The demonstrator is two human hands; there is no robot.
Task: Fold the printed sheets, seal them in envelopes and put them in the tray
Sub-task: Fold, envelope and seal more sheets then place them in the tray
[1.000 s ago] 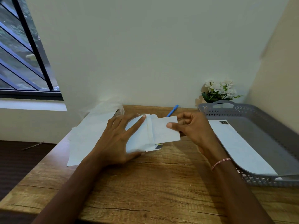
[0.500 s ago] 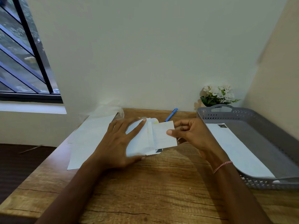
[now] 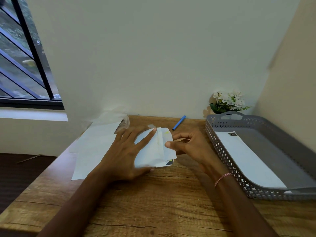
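A white envelope (image 3: 150,151) lies on the wooden table (image 3: 162,202) in the middle. My left hand (image 3: 126,154) lies spread on it, the forefinger and thumb framing its body. A folded printed sheet (image 3: 169,146) sticks out of the envelope's right end. My right hand (image 3: 186,144) pinches that sheet's right edge between thumb and fingers. The grey perforated tray (image 3: 222,151) stands at the right with one sealed white envelope (image 3: 248,159) lying in it.
A stack of white sheets (image 3: 95,147) lies left of my hands, with crumpled clear plastic (image 3: 118,117) behind it. A blue pen (image 3: 178,122) lies near the wall. White flowers (image 3: 228,101) stand behind the tray. The table's left edge drops to a dark floor.
The folded sheet has slid leftward further into the envelope, so less of it shows. My right hand followed it left; my left hand stayed spread on the envelope.
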